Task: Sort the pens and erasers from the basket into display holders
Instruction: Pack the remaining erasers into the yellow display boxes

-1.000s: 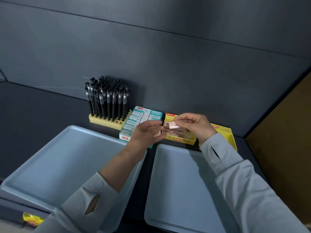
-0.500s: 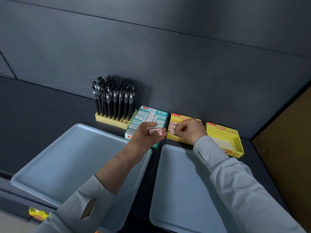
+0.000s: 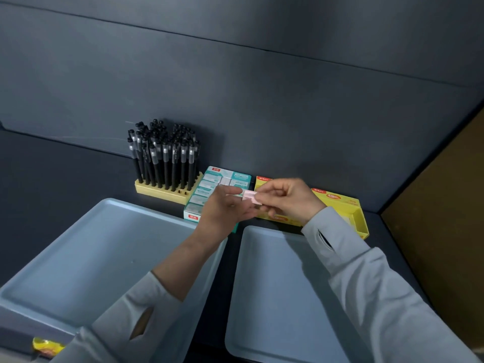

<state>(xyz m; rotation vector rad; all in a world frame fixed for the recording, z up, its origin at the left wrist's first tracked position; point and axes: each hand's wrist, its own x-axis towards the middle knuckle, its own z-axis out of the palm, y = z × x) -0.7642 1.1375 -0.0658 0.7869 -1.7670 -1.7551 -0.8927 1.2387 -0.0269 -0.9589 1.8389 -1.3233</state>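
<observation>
Hands (image 3: 288,201) on eraser (image 3: 251,197), near "48" box (image 3: 336,199)

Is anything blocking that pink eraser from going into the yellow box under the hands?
Nothing visible does. The left hand and right hand pinch the pink eraser over the yellow box; only their own fingers lie between.

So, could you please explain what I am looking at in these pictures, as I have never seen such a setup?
There is no machine: a person's two bare hands, filmed by one camera worn on the head, looking down. The left hand and right hand both pinch a small pink eraser. Behind them, by the wall, stand black pens in a holder, a teal box of erasers and two yellow boxes. Nearer lie two pale trays.
</observation>
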